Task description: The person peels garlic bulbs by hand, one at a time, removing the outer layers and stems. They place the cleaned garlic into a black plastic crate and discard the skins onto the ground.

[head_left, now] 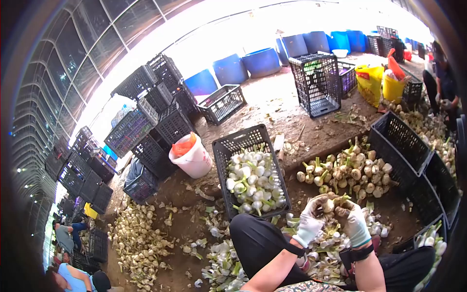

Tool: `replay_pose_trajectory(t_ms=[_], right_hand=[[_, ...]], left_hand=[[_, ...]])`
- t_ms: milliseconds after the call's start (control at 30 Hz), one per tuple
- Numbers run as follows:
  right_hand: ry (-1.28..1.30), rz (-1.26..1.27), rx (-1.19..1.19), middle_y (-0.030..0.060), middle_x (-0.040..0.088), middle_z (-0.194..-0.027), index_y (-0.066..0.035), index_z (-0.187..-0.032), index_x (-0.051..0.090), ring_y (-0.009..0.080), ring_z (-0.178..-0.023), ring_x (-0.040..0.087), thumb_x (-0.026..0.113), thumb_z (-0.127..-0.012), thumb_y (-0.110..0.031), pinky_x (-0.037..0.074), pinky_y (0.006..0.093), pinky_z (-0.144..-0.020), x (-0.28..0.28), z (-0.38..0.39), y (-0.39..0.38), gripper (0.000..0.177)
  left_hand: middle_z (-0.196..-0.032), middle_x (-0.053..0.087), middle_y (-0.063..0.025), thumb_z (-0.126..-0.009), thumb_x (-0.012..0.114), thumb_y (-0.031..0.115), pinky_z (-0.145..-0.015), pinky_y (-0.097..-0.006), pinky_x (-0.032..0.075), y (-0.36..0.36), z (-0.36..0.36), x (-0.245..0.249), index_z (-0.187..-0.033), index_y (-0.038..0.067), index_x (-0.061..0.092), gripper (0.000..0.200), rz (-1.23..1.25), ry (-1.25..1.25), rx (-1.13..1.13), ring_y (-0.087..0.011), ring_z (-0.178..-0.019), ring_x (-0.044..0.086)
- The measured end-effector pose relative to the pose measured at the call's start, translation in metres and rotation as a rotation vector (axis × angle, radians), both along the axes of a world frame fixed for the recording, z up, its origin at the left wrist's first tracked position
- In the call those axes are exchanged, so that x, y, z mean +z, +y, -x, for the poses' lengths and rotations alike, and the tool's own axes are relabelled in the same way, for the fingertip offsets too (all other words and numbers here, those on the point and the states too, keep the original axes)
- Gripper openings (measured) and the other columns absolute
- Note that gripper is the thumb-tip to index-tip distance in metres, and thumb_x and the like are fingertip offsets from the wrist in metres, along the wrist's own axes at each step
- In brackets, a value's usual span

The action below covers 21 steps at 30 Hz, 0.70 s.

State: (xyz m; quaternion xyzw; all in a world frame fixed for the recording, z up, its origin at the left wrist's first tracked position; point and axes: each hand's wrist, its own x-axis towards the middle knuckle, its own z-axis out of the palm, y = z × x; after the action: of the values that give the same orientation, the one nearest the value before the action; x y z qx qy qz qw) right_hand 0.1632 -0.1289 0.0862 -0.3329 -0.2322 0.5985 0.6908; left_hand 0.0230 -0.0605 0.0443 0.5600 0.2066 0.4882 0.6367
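A: Layout, left to right?

B: Heap (pixel 138 238) of garlic lay far left of the grip; pail (pixel 193 163) stood left and beyond. Crate (pixel 220 170), filled with white garlic, sat nearer, beyond and left of the hands.

A: Grip?

B: Left hand (pixel 313 217), gloved, had its fingers curled close around a bulb (pixel 328 206). The bulb sat between the hands, above loose peelings (pixel 331 255). Right hand (pixel 354 220), also gloved, had its fingers bent in at the bulb's right side; could not tell if they pinched or merely touched.

A: Further right?

B: Pile (pixel 357 165) of unclean bulbs just beyond the grip; black boxes (pixel 401 155) right of that.

A: Handling, judged?

B: Light, firm; papery skin probably flaky, slightly slippery under gloves. Best hold was round the belly. Hard squeezing might have bruised cloves.
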Motion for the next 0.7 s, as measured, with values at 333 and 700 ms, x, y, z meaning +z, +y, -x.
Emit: replay_pose_trajectory(t_ms=[333,700], right_hand=[[0.059,0.045,-0.042,0.0123,0.069,-0.104,0.004,-0.116,0.062,0.0227,-0.089,0.068,0.061,-0.092,-0.006,0.057,0.0346,-0.081,-0.013,0.002,0.013,0.026],[0.197,0.168,-0.049,0.0085,0.068,-0.106,0.0,-0.12,0.061,0.0198,-0.092,0.067,0.061,-0.093,-0.011,0.055,0.033,-0.085,-0.013,0.002,0.013,0.028]], left_hand=[[-0.13,0.056,-0.0091,-0.077,0.077,-0.005,-0.099,-0.0312,0.049,0.002,0.0,0.002,-0.123,0.002,0.058,0.05,-0.03,0.028,0.011,-0.0173,-0.119,0.056],[-0.134,0.055,-0.0043,-0.08,0.074,-0.009,-0.099,-0.0305,0.05,0.007,0.003,-0.006,-0.132,0.005,0.052,0.059,0.138,-0.019,-0.091,-0.0155,-0.119,0.056]])
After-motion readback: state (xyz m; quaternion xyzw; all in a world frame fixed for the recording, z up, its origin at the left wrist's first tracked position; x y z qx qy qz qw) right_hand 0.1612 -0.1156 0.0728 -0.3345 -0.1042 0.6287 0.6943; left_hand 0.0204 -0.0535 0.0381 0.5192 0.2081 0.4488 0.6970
